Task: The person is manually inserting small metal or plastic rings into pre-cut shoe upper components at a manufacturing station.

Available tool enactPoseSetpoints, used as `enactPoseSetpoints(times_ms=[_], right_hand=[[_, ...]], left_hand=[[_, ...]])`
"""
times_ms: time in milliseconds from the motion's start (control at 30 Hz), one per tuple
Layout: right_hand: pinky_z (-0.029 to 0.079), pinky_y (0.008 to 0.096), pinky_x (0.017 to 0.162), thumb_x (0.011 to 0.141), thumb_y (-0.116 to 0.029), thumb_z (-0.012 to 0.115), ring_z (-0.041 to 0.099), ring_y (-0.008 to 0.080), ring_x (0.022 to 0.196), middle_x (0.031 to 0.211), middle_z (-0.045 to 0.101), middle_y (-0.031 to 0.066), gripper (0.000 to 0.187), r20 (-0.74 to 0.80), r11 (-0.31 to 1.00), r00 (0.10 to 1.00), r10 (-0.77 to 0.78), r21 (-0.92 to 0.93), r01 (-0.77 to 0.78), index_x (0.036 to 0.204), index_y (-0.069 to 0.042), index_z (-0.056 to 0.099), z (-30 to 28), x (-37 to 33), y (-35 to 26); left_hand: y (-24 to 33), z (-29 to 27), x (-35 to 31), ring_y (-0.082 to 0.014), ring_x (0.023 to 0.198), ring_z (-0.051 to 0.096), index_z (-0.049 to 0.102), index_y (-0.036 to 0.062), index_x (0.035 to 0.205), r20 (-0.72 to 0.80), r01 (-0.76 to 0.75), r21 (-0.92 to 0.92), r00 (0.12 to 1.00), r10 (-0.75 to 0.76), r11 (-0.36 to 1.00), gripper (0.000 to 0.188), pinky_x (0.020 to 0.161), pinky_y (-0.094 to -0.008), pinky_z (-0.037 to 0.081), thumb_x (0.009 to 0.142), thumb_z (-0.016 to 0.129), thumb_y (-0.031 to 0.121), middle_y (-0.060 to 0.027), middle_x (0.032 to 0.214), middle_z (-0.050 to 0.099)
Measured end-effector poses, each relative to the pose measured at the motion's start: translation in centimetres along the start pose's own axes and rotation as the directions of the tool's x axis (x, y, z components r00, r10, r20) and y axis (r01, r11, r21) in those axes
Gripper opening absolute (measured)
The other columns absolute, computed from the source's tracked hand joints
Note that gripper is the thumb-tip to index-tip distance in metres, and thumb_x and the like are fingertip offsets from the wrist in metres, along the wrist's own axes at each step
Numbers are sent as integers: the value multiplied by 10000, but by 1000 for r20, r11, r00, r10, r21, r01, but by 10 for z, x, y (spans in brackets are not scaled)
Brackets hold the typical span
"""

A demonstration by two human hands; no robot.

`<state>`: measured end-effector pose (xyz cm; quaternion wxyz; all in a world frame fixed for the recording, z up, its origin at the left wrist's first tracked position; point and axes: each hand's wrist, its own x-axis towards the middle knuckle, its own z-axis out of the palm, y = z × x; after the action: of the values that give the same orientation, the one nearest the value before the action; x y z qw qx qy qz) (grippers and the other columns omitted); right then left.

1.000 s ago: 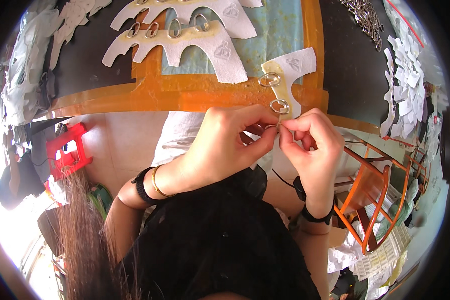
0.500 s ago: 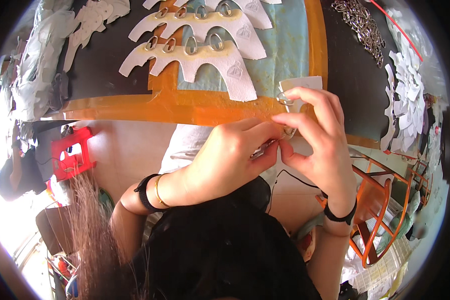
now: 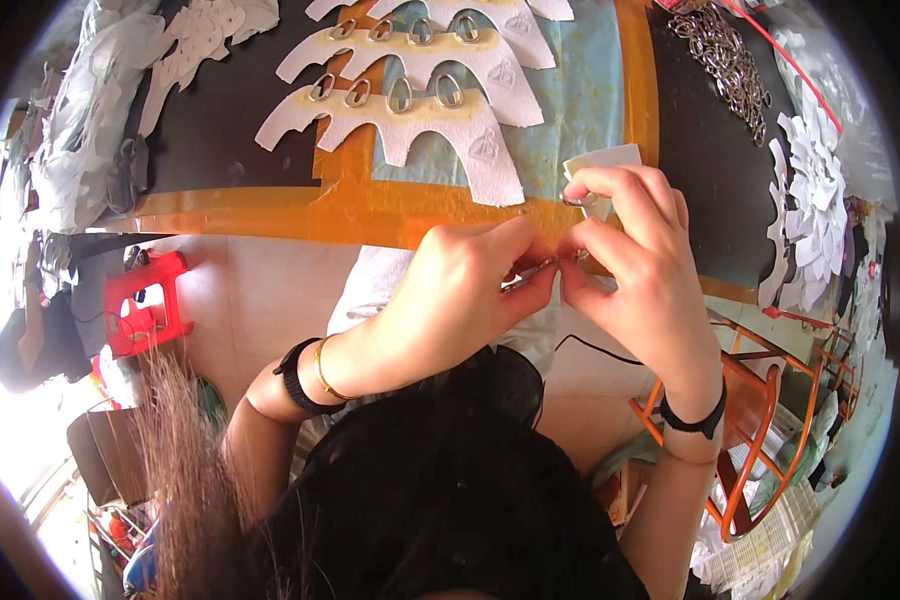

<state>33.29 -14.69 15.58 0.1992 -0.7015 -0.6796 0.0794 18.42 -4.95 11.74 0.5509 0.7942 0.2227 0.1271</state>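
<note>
My left hand (image 3: 470,285) is closed in a pinch at the table's front edge, with silver metal rings (image 3: 527,276) partly showing between thumb and fingers. Its fingertips meet those of my right hand (image 3: 645,265). My right index finger curls over a metal ring (image 3: 577,201), while the thumb and another finger pinch something small, mostly hidden, beside the left fingertips. Behind the right fingers lies a small white card (image 3: 610,157). On the table ahead, white scalloped pieces (image 3: 495,165) overlap in rows, each bearing oval metal rings (image 3: 449,92) along a yellowish glued band.
A heap of metal rings (image 3: 720,60) lies at the far right, with white cut pieces (image 3: 815,215) nearer the right edge. More white pieces (image 3: 195,45) and plastic bags (image 3: 95,110) are at left. A red stool (image 3: 145,305) and a wooden chair (image 3: 755,420) stand below.
Both hands stay together at the table edge. The left fingers have turned slightly and cover more of the rings. The right index finger has curled closer over its ring.
</note>
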Motion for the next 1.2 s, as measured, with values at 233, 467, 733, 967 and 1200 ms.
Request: enactPoseSetpoints(times_ms=[233,467,733,967,1200], right_hand=[[387,367,795,592,-22,721,484,240,962,991,516,40,310,-305,993,946,104,-13,-114,853,-108,579,18,-9,-8],[408,345,706,607,9,730,518,234,768,800,525,35,261,-392,974,893,223,137,-183,814,-80,599,30,-21,-12],[378,338,660,572,0,703,513,211,732,770,520,22,243,-371,981,909,190,115,-159,731,-96,547,33,-18,-4],[357,328,647,574,-4,702,517,204,736,762,519,11,235,-336,974,916,219,134,-184,719,-98,543,35,-20,-5],[415,373,755,591,14,680,515,235,884,941,523,41,249,-180,955,949,258,195,-222,801,-75,579,18,-12,-9]], left_hand=[[-5,-2,5,-72,753,601,584,-31,868,80,248,-389,969,-235,887,105,701,-223,516,812,642,37,-44,838,641],[-9,11,6,-101,774,642,576,-41,818,-17,95,-563,992,-127,821,90,674,-234,519,784,634,18,-61,831,658],[-11,12,9,-108,770,643,564,-46,766,-27,63,-482,996,-87,874,89,695,-249,524,767,636,6,-79,815,667],[-7,3,10,-94,749,598,562,-31,761,36,6,-244,999,2,970,79,682,-252,503,738,637,-21,-98,834,648],[-3,5,9,-158,693,628,571,-15,753,-16,-146,-32,989,146,989,80,624,-282,498,710,638,-7,-99,753,637]])
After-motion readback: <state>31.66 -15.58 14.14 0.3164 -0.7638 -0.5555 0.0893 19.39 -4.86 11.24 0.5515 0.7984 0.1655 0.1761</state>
